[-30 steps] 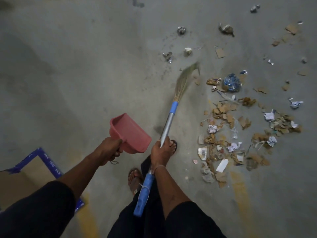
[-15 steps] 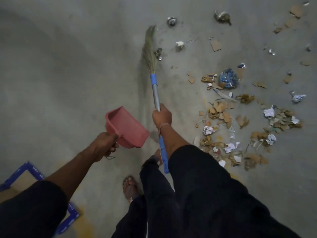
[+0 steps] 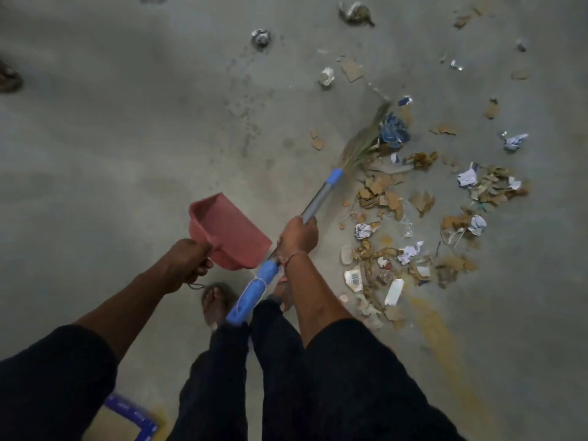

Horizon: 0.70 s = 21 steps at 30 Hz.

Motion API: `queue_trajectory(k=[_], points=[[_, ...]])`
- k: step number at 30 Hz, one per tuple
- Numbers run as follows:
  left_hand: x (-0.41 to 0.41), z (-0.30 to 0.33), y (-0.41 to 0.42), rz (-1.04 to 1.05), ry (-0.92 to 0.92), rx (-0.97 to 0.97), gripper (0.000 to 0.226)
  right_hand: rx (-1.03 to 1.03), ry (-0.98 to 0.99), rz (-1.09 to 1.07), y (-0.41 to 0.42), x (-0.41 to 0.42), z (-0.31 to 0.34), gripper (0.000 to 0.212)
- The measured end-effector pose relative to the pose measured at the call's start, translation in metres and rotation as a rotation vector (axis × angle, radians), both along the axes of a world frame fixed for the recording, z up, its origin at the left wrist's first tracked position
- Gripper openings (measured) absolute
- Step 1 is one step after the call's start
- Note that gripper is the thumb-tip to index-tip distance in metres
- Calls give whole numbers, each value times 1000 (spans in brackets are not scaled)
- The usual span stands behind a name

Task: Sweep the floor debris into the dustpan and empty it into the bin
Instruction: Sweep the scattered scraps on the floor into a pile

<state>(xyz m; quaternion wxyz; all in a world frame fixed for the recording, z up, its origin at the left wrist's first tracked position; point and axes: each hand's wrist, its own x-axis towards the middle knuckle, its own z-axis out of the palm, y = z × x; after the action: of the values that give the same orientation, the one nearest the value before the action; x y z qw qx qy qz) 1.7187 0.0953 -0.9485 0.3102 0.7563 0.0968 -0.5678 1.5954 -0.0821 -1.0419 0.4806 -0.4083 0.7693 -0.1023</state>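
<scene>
My right hand [image 3: 298, 234] grips the grey shaft of a broom [image 3: 319, 197] that has blue fittings. Its straw bristles [image 3: 362, 141] lie on the floor against a crumpled blue wrapper [image 3: 394, 130] at the top of the debris pile [image 3: 413, 224]. The pile is torn cardboard and crumpled paper spread to the right of my feet. My left hand [image 3: 188, 261] holds the handle of a pink dustpan [image 3: 227, 230], held off the floor with its mouth facing up and left. It looks empty.
Loose scraps lie further out: a foil ball [image 3: 261, 36], a crumpled wad [image 3: 354, 12], a paper ball [image 3: 327, 76], a cardboard square [image 3: 351, 70]. A blue-edged cardboard box [image 3: 133, 418] sits at the bottom left. My sandalled foot [image 3: 214, 302] stands under the dustpan.
The broom head swung from the far left of the stroke back to the right, into the top of the pile. The dustpan stayed in my left hand.
</scene>
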Motion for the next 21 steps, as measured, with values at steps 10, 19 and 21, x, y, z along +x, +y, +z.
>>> queue_trajectory(k=[10,19,21], points=[[44,-6,-66,-264,-4,47,40,20,-55,172,27,-5,66,47],[71,-9,-106,-476,-8,31,37,242,135,399,-16,-49,45,30],[72,-10,-112,-510,-7,45,40,236,188,357,-25,-65,44,32]])
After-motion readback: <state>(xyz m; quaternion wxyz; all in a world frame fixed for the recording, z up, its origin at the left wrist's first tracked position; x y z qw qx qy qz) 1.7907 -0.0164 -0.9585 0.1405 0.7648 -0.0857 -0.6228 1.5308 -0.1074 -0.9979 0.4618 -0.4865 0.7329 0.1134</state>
